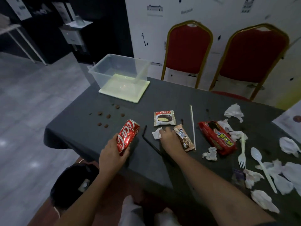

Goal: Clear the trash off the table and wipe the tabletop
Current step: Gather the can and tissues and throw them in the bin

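Note:
My left hand (pixel 112 154) grips a red cola can (pixel 127 137), tilted above the near left of the dark table (pixel 78 128). My right hand (pixel 169 139) rests on the table with its fingers closed on a crumpled white tissue (pixel 156 133). Beside that hand lie a brown snack wrapper (pixel 184 137), a black bent straw (pixel 149 142) and a clear straw (pixel 193 126). A Choco Pie packet (pixel 164 117) lies just beyond. A red biscuit pack (pixel 215 137), a white plastic fork (pixel 242 152) and spoon (pixel 262 165) and several crumpled tissues (pixel 233 111) lie to the right. Brown crumbs (pixel 108 116) are scattered at the left.
A clear plastic bin (pixel 120 70) stands on a pale mat at the table's far left corner. Two red chairs with gold frames (pixel 187 49) stand behind the table against a white wall. A black trash bag (pixel 73 185) sits on the floor below the near left edge.

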A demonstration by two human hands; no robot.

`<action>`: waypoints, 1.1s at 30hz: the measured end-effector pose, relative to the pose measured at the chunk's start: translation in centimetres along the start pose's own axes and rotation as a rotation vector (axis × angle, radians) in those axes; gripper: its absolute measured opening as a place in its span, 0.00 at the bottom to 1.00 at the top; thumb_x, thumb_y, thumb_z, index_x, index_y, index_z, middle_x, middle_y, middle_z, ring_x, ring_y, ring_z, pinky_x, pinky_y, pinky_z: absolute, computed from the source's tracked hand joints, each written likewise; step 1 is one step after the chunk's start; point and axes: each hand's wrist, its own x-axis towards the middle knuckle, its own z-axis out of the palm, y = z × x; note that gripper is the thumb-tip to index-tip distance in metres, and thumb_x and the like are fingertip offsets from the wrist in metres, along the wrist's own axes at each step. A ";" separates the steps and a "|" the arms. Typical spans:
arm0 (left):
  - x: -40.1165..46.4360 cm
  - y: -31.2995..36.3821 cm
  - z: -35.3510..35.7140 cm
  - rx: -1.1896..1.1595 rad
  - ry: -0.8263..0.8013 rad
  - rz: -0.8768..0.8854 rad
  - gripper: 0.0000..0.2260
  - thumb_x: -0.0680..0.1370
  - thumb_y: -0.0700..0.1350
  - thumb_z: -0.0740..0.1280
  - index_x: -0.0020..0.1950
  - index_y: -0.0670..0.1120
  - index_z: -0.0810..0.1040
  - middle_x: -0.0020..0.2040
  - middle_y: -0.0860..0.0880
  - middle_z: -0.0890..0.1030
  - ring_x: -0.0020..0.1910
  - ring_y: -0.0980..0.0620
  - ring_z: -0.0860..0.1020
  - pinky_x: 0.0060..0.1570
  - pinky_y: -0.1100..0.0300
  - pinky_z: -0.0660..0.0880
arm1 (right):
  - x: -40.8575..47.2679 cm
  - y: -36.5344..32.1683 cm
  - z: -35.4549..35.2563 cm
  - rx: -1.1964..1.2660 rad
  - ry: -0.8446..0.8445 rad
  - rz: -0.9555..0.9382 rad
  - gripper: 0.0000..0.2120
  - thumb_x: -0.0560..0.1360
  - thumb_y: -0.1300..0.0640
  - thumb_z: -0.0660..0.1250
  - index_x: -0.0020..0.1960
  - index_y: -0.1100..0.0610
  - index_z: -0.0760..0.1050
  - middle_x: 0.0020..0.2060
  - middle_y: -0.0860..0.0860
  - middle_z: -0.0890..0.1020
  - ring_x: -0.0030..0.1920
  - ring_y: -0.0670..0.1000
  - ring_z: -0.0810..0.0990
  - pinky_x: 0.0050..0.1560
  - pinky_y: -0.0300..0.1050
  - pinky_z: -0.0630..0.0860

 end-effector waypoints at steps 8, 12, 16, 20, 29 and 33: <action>0.7 0.5 0.9 -0.037 -0.018 -0.017 0.33 0.73 0.59 0.67 0.73 0.45 0.61 0.65 0.43 0.74 0.60 0.44 0.76 0.56 0.48 0.75 | -2.5 -3.5 0.5 0.151 -0.113 -0.002 0.18 0.78 0.54 0.61 0.65 0.61 0.69 0.61 0.58 0.71 0.60 0.57 0.71 0.58 0.49 0.70; 1.3 1.8 1.9 -0.053 -0.038 0.010 0.33 0.74 0.60 0.66 0.73 0.45 0.60 0.66 0.43 0.73 0.60 0.44 0.75 0.56 0.48 0.75 | -3.4 -3.5 1.5 -0.001 -0.182 -0.073 0.20 0.77 0.58 0.63 0.66 0.62 0.66 0.63 0.60 0.71 0.61 0.58 0.72 0.59 0.49 0.72; 1.8 2.6 2.2 -0.072 -0.053 0.044 0.34 0.73 0.61 0.65 0.73 0.46 0.60 0.66 0.44 0.73 0.60 0.45 0.75 0.56 0.48 0.75 | -2.8 -3.1 1.1 0.060 -0.202 -0.025 0.16 0.78 0.60 0.60 0.64 0.64 0.69 0.60 0.61 0.73 0.59 0.60 0.74 0.58 0.52 0.73; 2.1 3.1 2.0 -0.070 -0.051 0.066 0.34 0.74 0.60 0.66 0.73 0.46 0.59 0.66 0.44 0.73 0.60 0.45 0.76 0.56 0.49 0.76 | -2.4 -3.1 0.7 0.045 -0.238 0.043 0.16 0.77 0.61 0.61 0.63 0.66 0.69 0.60 0.62 0.75 0.60 0.61 0.74 0.56 0.51 0.72; 4.3 6.3 2.4 -0.139 -0.002 0.135 0.31 0.74 0.57 0.67 0.72 0.46 0.62 0.63 0.44 0.75 0.56 0.44 0.78 0.51 0.47 0.77 | -4.9 5.3 -6.5 0.206 0.043 0.309 0.16 0.76 0.55 0.62 0.60 0.62 0.68 0.56 0.59 0.75 0.55 0.61 0.76 0.49 0.49 0.71; 3.9 7.0 3.5 -0.152 -0.010 0.137 0.31 0.73 0.57 0.67 0.71 0.46 0.63 0.62 0.44 0.76 0.56 0.44 0.78 0.51 0.46 0.77 | -8.2 9.8 -5.7 0.039 0.052 0.313 0.17 0.76 0.56 0.64 0.61 0.62 0.69 0.56 0.58 0.75 0.53 0.57 0.78 0.49 0.46 0.73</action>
